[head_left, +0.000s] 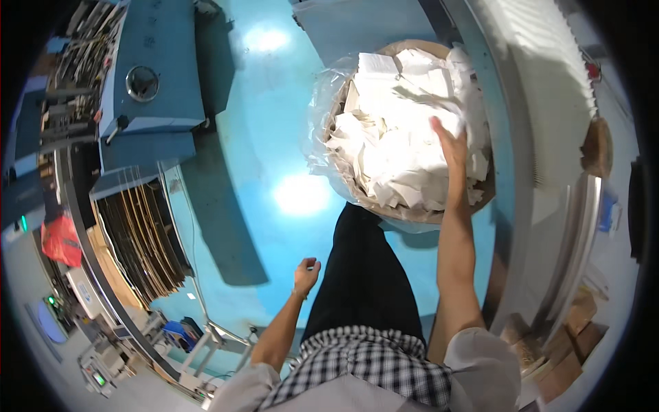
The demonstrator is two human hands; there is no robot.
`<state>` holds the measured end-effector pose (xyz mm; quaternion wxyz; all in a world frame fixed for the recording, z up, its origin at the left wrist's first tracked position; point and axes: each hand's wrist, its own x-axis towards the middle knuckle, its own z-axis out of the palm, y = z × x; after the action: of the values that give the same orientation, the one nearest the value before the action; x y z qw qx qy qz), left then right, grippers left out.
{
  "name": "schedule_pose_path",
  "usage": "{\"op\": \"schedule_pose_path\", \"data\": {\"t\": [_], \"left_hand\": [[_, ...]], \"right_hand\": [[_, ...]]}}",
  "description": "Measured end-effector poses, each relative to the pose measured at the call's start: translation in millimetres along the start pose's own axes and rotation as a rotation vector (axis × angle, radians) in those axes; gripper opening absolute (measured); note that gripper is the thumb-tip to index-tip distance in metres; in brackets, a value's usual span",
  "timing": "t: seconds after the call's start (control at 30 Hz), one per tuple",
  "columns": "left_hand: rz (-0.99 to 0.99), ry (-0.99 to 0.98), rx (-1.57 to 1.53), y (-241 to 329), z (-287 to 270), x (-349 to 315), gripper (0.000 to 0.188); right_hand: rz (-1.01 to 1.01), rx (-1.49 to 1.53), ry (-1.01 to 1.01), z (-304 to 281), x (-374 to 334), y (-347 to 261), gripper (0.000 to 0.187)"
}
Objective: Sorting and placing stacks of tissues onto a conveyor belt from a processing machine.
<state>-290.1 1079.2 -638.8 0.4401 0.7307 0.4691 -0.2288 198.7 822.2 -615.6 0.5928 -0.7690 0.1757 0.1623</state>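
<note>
Nearest, at six o'clock, a black-and-white checked garment (374, 360) covers the person's waist, and black trousers (364, 271) reach from under it toward the centre of the view. The left hand (306, 276) is a little past six o'clock, low at the side of the trousers, above the blue floor (257, 158); its fingers are loosely bent inward, but one cannot tell how far they are closed. At two o'clock the right arm is stretched forward, and the right hand (452, 143) is over the heap of white scraps (401, 154). The thumb stands apart from the other fingers, which melt into the bright white, so one cannot tell whether they grip a piece. The scraps, crumpled and folded, fill the round brown bin (412, 216) between one and two o'clock, and clear plastic (319, 127) spreads outside its rim on the nine o'clock side. Just beyond the bin, toward three o'clock, runs a long pale surface (542, 62). Farther away, thin boards (141, 240) stand in a row near nine o'clock, a blue machine (154, 75) with a round metal part is at ten, and cardboard boxes (559, 374) are at four.
</note>
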Motion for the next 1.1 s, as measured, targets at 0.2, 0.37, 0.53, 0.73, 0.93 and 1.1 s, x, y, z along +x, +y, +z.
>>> {"op": "schedule_pose_path", "data": {"t": [0.2, 0.37, 0.53, 0.73, 0.93, 1.1], "left_hand": [[0.2, -0.015, -0.075, 63, -9, 48, 0.036], [0.372, -0.025, -0.194, 180, -1, 81, 0.03], [0.798, -0.005, 0.092, 243, 7, 96, 0.056], [1.075, -0.042, 0.299, 338, 41, 159, 0.098], [1.1, -0.1, 0.457, 368, 47, 285, 0.096], [0.92, -0.078, 0.372, 357, 80, 261, 0.056]], "right_hand": [[-0.368, -1.112, -0.105, 114, -14, 53, 0.095], [-0.244, -1.152, -0.295, 103, -29, 67, 0.078], [-0.531, -1.133, 0.122, 84, 52, 11, 0.077], [-0.504, -1.277, 0.264, 34, 184, 14, 0.073], [0.102, -0.728, -0.191, 64, 130, -3, 0.065], [-0.181, -0.92, 0.174, 12, 1, 84, 0.077]]}}
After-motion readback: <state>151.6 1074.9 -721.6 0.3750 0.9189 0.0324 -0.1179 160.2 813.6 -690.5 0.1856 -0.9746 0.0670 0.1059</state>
